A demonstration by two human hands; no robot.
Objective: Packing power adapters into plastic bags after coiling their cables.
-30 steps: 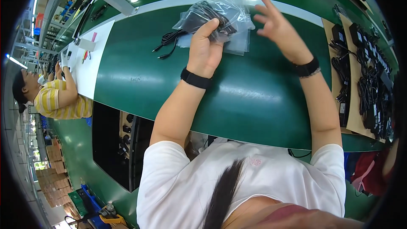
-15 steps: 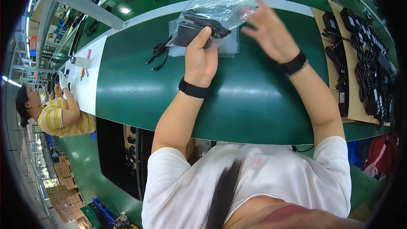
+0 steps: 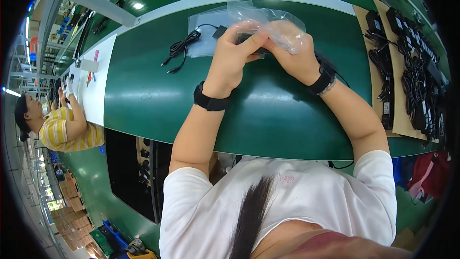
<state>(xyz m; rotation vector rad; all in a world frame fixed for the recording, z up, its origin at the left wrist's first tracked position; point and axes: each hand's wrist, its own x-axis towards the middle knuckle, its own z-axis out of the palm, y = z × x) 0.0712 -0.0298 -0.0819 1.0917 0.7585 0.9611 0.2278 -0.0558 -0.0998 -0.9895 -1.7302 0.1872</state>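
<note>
A clear plastic bag (image 3: 249, 13) is gathered between my two hands above the green bench. Through it, a dark object shows only partly between my fingers; earlier it looked like a black power adapter with a bundled cord. My left hand (image 3: 232, 55) is closed on the bag's left side, thumb across the front. On the other side, my right hand (image 3: 294, 55) grips the crumpled film, its fingers covered by plastic. Beneath and behind them lie flat clear bags (image 3: 201, 21). A black coiled cable (image 3: 184, 44) rests left of my left hand, leading to a small black block (image 3: 219, 32).
Brown cardboard trays (image 3: 400, 91) of black adapters and cords stand at the bench's right end. Beside my right wrist lies a black item with a cord (image 3: 328, 62). A person in yellow stripes (image 3: 62, 127) works at left, by a white-topped surface (image 3: 98, 88).
My right hand has come in from the right and taken hold of the bag. The bag has been lowered and bunched up, uncovering more of the cable and block at left.
</note>
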